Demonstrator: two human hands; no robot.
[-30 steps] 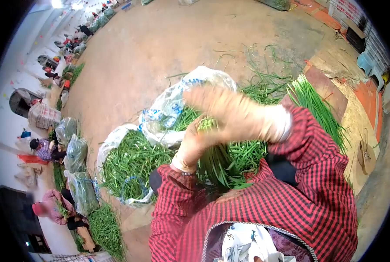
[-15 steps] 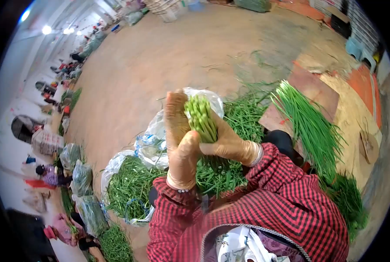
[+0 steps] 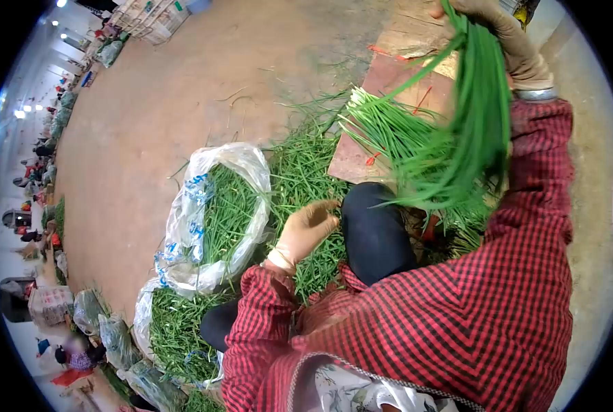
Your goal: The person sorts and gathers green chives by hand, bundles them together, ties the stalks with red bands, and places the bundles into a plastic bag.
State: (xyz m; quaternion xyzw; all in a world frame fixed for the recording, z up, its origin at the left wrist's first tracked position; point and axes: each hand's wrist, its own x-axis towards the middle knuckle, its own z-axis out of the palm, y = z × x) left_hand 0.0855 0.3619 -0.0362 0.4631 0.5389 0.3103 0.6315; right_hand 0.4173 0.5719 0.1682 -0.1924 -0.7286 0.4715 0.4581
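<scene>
My gloved right hand (image 3: pixel 498 34) is raised at the upper right, closed round a bunch of garlic chives (image 3: pixel 481 103). The long green leaves hang from it, partly blurred by motion. Below, more chives (image 3: pixel 392 120) lie with their pale ends on a reddish-brown board (image 3: pixel 351 154), and the hanging leaves overlap them. My left hand (image 3: pixel 305 233), also gloved, is beside my dark-clad knee (image 3: pixel 375 230). Its fingers are curled but apart from the thumb, with nothing between them. Under it spreads a heap of loose green trimmings (image 3: pixel 306 168).
To the left stands a white plastic bag (image 3: pixel 213 278) of greens, with another filled bag (image 3: pixel 145 312) nearer me. Crates (image 3: pixel 148 20) stand far back. Along the left wall are several stuffed sacks (image 3: pixel 117 340) and a person in purple (image 3: pixel 80 360).
The hands have parted. The bunch, earlier held stem ends up between both palms, now hangs from my right hand at the upper right. My left hand has dropped lower. The view has turned right.
</scene>
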